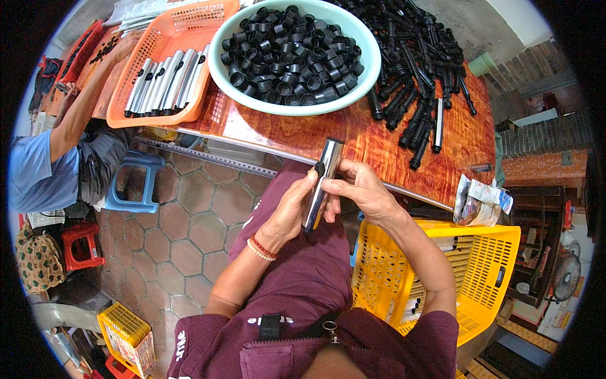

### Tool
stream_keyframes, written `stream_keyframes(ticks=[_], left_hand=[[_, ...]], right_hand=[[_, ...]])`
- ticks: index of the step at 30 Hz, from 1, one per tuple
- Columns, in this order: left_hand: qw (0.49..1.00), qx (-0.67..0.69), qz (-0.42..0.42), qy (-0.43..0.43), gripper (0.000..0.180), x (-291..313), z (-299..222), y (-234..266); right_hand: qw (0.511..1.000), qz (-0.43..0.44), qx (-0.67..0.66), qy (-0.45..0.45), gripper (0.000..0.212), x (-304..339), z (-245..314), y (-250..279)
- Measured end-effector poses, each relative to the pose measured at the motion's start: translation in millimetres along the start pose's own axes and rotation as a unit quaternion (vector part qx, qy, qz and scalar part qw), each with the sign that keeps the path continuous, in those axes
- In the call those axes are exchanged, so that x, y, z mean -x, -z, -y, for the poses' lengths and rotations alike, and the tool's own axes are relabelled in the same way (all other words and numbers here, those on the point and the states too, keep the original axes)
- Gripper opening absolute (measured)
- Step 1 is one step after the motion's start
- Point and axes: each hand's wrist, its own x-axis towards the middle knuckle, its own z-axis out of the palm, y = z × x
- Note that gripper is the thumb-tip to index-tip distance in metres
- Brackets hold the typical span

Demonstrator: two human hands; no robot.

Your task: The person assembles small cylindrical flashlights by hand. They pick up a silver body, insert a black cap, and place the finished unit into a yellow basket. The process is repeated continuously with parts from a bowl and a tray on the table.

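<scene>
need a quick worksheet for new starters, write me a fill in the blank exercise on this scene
The left hand and right hand hold one metal tube; bracelets circle the ____ wrist.
The round basin holds many small ____ rings.
The basket of silver tubes is ____.
The crate beside the right forearm is ____.
Missing words: left; black; orange; yellow.

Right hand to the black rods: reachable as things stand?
Likely yes: only tabletop shows between right hand and the nearest black rods; it would probably have to let go of the silver tube first.
</scene>
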Motion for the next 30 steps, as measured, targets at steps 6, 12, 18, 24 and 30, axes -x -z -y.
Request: stream_keyframes(ticks=[6, 12, 18, 24, 30], left_hand=[[0.998, -0.035, 0.046, 0.023, 0.061, 3.5, 2.2, 11.4], [0.976, -0.192, -0.096, -0.026, 0.053, 7.7, 4.2, 9.8], [0.945, -0.292, -0.116, -0.093, 0.031, -7.3, -14.3, 21.4], [0.911, -0.382, -0.065, -0.141, 0.023, -39.1, -28.1, 30.6], [0.807, -0.538, 0.003, -0.242, 0.018, -63.0, -47.0, 12.4]], right_hand=[[0.999, -0.007, -0.049, 0.001, 0.03, -3.0, -4.6, 3.1], [0.994, -0.099, -0.037, 0.034, 0.033, 2.2, -0.9, 8.7], [0.98, -0.194, -0.028, 0.044, 0.03, 28.6, -1.3, 3.2], [0.927, -0.356, 0.121, 0.001, 0.032, 45.5, -20.9, 14.6], [0.882, -0.323, 0.341, -0.036, 0.039, 27.6, -8.1, 34.3]])
